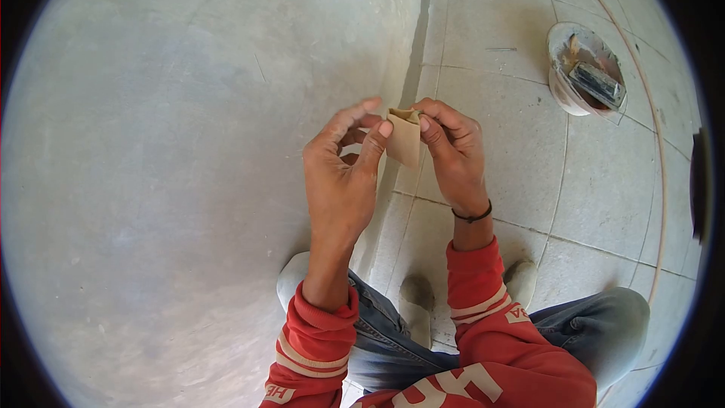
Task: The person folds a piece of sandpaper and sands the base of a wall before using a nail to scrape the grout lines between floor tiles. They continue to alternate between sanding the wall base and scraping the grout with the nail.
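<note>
A small folded piece of tan sandpaper (404, 140) is held up between my two hands, its top edge curled open. My right hand (457, 151) pinches the upper right corner between thumb and fingers. On the other side, the thumb of my left hand (343, 159) presses against the left edge of the piece. The left fingers curve behind, and their tips are partly hidden by the thumb and the sandpaper.
A smooth grey plastered wall (174, 166) fills the left side. On the tiled floor (498, 151) at the right stands a dirty white bucket (563, 91) with a dark block-shaped tool (596, 85) in it. A thin hose or cable (655, 121) runs along the far right.
</note>
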`<action>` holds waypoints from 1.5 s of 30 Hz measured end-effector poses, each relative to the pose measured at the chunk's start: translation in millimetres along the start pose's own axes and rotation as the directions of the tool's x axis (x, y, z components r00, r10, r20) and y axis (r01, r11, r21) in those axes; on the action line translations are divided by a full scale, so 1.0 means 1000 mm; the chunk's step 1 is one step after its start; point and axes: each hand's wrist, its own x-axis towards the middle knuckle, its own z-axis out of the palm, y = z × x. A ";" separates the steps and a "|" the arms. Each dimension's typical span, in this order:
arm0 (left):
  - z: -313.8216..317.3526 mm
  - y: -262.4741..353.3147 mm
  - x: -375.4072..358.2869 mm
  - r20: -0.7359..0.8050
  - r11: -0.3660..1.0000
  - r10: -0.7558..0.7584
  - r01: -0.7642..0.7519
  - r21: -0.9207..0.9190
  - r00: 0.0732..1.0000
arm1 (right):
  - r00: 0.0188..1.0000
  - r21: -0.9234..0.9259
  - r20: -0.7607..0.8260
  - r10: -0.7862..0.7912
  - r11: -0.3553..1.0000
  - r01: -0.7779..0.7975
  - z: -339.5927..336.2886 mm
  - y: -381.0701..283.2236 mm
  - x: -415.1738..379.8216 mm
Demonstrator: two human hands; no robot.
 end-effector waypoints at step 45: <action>0.025 -0.003 -0.016 -0.044 0.987 0.108 -0.112 -0.114 0.993 | 0.981 -0.194 -0.181 -0.072 0.980 0.036 0.014 -0.018 -0.002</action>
